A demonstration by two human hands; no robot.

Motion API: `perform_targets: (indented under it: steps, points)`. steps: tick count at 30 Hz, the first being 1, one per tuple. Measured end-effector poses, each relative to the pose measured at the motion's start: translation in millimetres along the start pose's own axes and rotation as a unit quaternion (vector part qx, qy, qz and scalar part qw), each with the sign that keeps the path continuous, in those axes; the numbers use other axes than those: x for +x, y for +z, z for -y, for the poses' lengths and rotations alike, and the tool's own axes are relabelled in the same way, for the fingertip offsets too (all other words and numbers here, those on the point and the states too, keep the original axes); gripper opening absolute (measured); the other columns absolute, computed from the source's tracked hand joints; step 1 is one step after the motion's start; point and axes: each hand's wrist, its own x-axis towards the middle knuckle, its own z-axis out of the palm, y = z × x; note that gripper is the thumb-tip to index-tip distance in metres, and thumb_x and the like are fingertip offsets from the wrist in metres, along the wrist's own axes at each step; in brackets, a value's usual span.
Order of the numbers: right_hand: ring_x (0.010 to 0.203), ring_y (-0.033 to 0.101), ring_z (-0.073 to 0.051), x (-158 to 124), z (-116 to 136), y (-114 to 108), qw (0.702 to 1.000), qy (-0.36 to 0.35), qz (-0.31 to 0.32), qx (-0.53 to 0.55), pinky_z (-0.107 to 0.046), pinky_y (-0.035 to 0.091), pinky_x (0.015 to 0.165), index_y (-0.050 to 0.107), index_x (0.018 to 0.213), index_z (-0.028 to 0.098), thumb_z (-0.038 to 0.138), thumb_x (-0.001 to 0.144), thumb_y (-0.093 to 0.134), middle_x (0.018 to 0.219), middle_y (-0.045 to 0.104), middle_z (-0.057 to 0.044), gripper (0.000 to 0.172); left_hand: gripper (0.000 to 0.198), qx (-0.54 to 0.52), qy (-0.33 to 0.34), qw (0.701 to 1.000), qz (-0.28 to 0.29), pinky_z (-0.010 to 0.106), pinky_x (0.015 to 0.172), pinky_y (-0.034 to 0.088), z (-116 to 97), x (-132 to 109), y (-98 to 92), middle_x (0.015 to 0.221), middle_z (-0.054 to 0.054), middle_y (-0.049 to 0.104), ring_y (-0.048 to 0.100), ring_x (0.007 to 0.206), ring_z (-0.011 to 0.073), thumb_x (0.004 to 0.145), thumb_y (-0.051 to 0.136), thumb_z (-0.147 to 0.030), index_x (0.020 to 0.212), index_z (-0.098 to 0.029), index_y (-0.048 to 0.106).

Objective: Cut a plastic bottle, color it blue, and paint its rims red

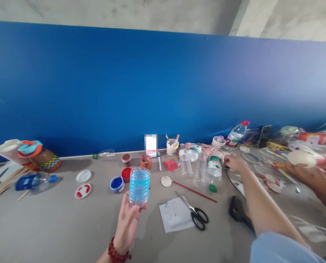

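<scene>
My left hand (129,215), wearing a red bead bracelet (118,250), holds up a clear plastic bottle section (139,187) with blue colour on its ribbed wall. My right hand (236,163) reaches far to the right, fingers curled, beside a label-wrapped bottle (214,166) with a green cap; what the fingertips hold, if anything, is hidden. Just behind the blue section are an open blue paint jar (117,184) and a red paint jar (126,174). Black-handled scissors (198,216) lie partly on a marked paper sheet (175,217).
A hot glue gun (241,212) lies below my right forearm. Another person's hand (302,173) holds a pale object at far right. A brush cup (172,147), clear bottles (200,171) and a red stick (195,190) stand or lie mid-table. At left lies a blue-labelled bottle (28,181).
</scene>
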Motion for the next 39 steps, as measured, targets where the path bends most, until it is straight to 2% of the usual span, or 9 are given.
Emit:
perform_targets:
  steps: [7,9,11,12,15,18,22,30,39]
  points:
    - [0.096,0.067,-0.019,-3,14,-16,0.973,0.064,0.045,0.219,-0.038,0.057,0.085,0.062,0.120,0.016,0.036,0.100,0.053,0.120,0.065,-0.013,0.029,0.050,0.002,-0.007,1.000,0.003,0.035,0.077,0.054,-1,0,1.8,0.105,0.008,0.069,0.065,0.084,0.0219,0.075,0.079,-0.041,0.120,-0.026,0.062]
    - [0.084,0.070,-0.019,-25,34,-9,0.955,0.049,0.089,0.280,-0.037,0.057,0.080,0.061,0.120,0.011,0.042,0.097,0.055,0.108,0.071,-0.017,0.039,0.050,-0.005,-0.003,1.000,-0.001,0.034,0.076,0.054,0,-1,2.7,0.106,0.008,0.069,0.065,0.085,0.0220,0.075,0.079,-0.040,0.120,-0.026,0.062]
    - [0.084,0.071,-0.020,-63,64,3,0.930,0.012,0.158,0.331,-0.036,0.057,0.080,0.067,0.114,0.016,0.045,0.086,0.071,0.100,0.075,-0.012,0.041,0.051,-0.012,0.001,1.000,0.001,0.034,0.073,0.054,2,-1,3.0,0.103,0.008,0.069,0.065,0.083,0.0217,0.074,0.080,-0.040,0.120,-0.026,0.063]
    - [0.085,0.072,-0.021,-87,82,10,0.907,-0.010,0.213,0.364,-0.035,0.057,0.082,0.069,0.111,0.018,0.045,0.081,0.075,0.096,0.077,-0.009,0.040,0.052,-0.016,0.002,1.000,0.003,0.034,0.073,0.055,4,-2,2.6,0.102,0.008,0.070,0.065,0.082,0.0216,0.073,0.081,-0.040,0.120,-0.026,0.063]
    - [0.089,0.072,-0.023,-157,134,30,0.731,0.014,0.415,0.542,-0.039,0.052,0.090,0.073,0.102,0.018,0.042,0.073,0.083,0.091,0.078,-0.009,0.039,0.055,-0.030,0.001,1.000,0.006,0.035,0.075,0.056,6,-4,-0.2,0.105,0.008,0.071,0.067,0.083,0.0227,0.071,0.083,-0.040,0.121,-0.026,0.064]
    - [0.083,0.072,-0.022,-205,175,45,0.688,0.032,0.444,0.573,-0.038,0.050,0.087,0.074,0.089,0.017,0.042,0.067,0.087,0.082,0.078,-0.008,0.036,0.056,-0.032,0.003,0.999,0.009,0.038,0.085,0.055,5,-5,-2.6,0.111,0.009,0.072,0.069,0.091,0.0252,0.071,0.083,-0.040,0.122,-0.026,0.065]
    - [0.083,0.072,-0.021,-231,202,58,0.641,0.063,0.442,0.624,-0.036,0.051,0.085,0.070,0.081,0.018,0.039,0.062,0.090,0.082,0.077,-0.005,0.035,0.058,-0.028,0.016,0.999,0.043,0.047,0.103,0.046,-4,-5,1.5,0.121,0.011,0.071,0.065,0.112,0.0321,0.074,0.079,-0.044,0.126,-0.024,0.064]
    - [0.083,0.065,-0.017,-239,214,65,0.621,0.103,0.379,0.678,-0.031,0.047,0.083,0.069,0.076,0.020,0.037,0.066,0.087,0.084,0.073,-0.002,0.027,0.061,-0.035,0.011,0.997,0.067,0.053,0.114,0.035,-17,-5,10.7,0.135,0.013,0.064,0.052,0.132,0.0370,0.079,0.074,-0.046,0.133,-0.022,0.059]
    - [0.066,0.057,-0.013,-241,210,68,0.674,0.068,0.322,0.661,-0.027,0.043,0.067,0.067,0.075,0.019,0.039,0.069,0.084,0.069,0.065,0.002,0.027,0.053,-0.024,-0.024,0.996,0.081,0.053,0.109,0.041,-10,-5,4.4,0.127,0.010,0.068,0.058,0.123,0.0350,0.076,0.080,-0.038,0.124,-0.025,0.063]
